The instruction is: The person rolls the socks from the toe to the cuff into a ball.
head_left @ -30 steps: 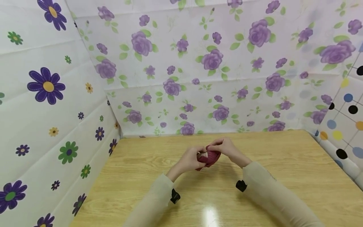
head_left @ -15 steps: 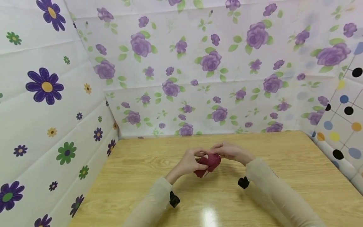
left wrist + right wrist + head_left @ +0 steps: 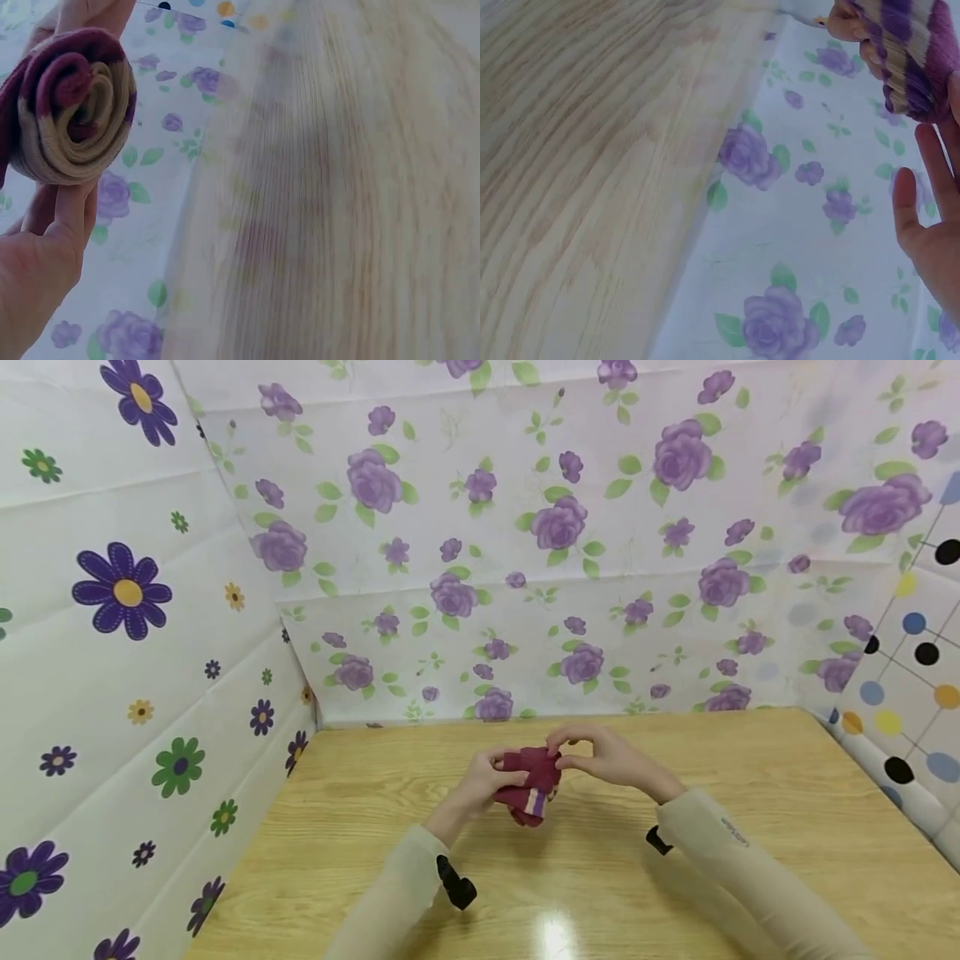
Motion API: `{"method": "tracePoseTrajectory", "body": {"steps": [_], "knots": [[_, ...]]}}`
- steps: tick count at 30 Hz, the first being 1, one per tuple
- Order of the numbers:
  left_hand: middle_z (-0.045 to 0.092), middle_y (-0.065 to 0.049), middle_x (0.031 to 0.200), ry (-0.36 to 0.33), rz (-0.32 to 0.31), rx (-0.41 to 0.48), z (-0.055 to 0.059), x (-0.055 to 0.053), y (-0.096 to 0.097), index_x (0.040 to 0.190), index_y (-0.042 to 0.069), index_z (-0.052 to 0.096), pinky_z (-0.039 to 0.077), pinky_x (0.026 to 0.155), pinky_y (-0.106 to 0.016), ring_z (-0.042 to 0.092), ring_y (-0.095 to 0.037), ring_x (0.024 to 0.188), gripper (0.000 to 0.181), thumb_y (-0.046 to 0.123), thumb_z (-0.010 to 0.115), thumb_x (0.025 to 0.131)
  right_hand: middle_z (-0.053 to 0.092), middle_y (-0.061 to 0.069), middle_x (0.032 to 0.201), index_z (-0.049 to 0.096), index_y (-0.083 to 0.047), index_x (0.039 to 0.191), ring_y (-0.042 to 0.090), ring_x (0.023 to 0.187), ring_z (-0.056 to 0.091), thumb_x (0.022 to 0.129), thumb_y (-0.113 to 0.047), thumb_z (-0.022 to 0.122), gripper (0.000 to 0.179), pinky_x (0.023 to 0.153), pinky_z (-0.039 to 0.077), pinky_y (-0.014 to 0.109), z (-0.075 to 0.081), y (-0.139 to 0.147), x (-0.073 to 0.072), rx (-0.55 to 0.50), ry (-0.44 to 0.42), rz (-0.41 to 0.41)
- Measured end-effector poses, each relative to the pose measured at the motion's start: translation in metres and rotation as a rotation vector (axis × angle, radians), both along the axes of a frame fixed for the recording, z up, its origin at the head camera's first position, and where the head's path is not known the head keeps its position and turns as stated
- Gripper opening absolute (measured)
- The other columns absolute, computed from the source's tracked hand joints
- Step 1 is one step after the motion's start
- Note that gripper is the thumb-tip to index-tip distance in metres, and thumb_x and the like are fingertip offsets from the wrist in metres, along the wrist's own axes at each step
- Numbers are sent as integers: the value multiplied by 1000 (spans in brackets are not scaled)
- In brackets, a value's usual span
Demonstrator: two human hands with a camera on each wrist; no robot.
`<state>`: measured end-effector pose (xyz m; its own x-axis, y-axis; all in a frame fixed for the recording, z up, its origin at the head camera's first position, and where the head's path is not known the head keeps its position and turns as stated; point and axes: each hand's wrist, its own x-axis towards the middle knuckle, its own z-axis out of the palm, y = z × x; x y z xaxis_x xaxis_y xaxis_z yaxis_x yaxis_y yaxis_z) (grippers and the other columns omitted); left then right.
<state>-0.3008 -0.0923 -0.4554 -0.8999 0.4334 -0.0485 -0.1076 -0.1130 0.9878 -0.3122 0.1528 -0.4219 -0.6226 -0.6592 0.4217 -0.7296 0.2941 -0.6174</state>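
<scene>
A rolled knitted sock (image 3: 537,766), maroon with cream and purple bands, is held up over the table. My left hand (image 3: 477,783) grips it from the left, thumb lying across its near side. In the left wrist view the end of the sock (image 3: 79,120) shows a spiral of maroon and cream layers. My right hand (image 3: 609,758) pinches the sock's right edge between thumb and forefinger. Its other fingers stretch out loosely below the sock (image 3: 909,56) in the right wrist view.
The wooden table (image 3: 360,827) has a pale grain and a glare spot near the front. Behind it hangs a white sheet (image 3: 420,552) with purple roses. Other patterned sheets close off both sides. A black wrist device (image 3: 456,883) sits under the left sleeve.
The sock has turned and shifted left with my left hand, so that its cream and purple bands now show. My right hand has changed its hold to the sock's right edge.
</scene>
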Motion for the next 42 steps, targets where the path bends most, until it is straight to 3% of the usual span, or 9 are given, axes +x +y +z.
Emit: {"method": "tracePoseTrajectory", "body": {"steps": [5, 11, 14, 19, 22, 26, 30, 37, 42], "knots": [[70, -1, 84, -48, -12, 120, -2, 1, 2, 111, -10, 58, 56, 65, -21, 69, -11, 73, 28, 5, 60, 87, 67, -1, 106, 62, -18, 99, 13, 101, 61, 94, -5, 58, 15, 88, 50, 39, 0, -5, 1, -80, 97, -7], [69, 2, 78, -98, 43, 190, 7, 2, 4, 91, 8, 65, 53, 61, -17, 66, -6, 69, 11, 9, 55, 88, 53, 6, 88, 53, -10, 98, 10, 72, 47, 101, -6, 45, 9, 68, 44, 29, 0, -7, 4, -172, -63, -25], [68, 2, 76, -111, 140, 249, 12, 0, 5, 90, 8, 63, 52, 58, -15, 65, -5, 66, 8, 8, 55, 88, 48, 9, 79, 52, -10, 99, 10, 59, 34, 102, -8, 44, 8, 57, 37, 29, -11, -10, 0, -194, -113, -27], [66, 0, 73, -142, 347, 350, 19, -6, 10, 94, 3, 60, 47, 48, -15, 60, -3, 56, 9, 8, 61, 87, 61, 8, 81, 60, -11, 107, 6, 61, 47, 99, -12, 54, 11, 58, 44, 27, -18, -25, 13, -229, -213, -79], [65, 0, 69, -173, 449, 389, 21, -8, 15, 90, 3, 60, 48, 46, -15, 60, -3, 53, 8, 8, 65, 86, 66, 0, 87, 63, -16, 109, 11, 69, 55, 88, -14, 71, 23, 64, 47, 30, -21, -37, 23, -227, -133, -140], [65, 2, 64, -203, 538, 433, 22, -9, 24, 85, 5, 63, 46, 44, -13, 59, -2, 49, 6, 8, 69, 84, 64, -5, 85, 62, -16, 101, 14, 68, 52, 78, -16, 81, 30, 61, 41, 26, -27, -52, 28, -211, 125, -311], [66, 3, 68, -235, 520, 454, 22, -7, 29, 94, 6, 63, 46, 47, -11, 59, -1, 52, 12, 12, 69, 86, 63, -1, 78, 61, -9, 94, 15, 64, 50, 84, -7, 74, 17, 59, 39, 22, -27, -58, 23, -250, 261, -410], [61, -4, 98, -242, 418, 406, 18, -4, 28, 125, 2, 52, 53, 67, -17, 62, -8, 77, 39, 14, 64, 89, 61, 0, 80, 57, -8, 90, 10, 71, 51, 87, 3, 63, 13, 68, 40, 28, -29, -48, 10, -270, 227, -425], [59, -9, 109, -215, 407, 446, 16, -5, 29, 123, 3, 45, 54, 68, -21, 64, -8, 79, 40, 10, 64, 89, 54, 4, 70, 53, -6, 87, 6, 61, 40, 82, 12, 57, 19, 55, 34, 22, -32, -51, 4, -271, 218, -442]]}}
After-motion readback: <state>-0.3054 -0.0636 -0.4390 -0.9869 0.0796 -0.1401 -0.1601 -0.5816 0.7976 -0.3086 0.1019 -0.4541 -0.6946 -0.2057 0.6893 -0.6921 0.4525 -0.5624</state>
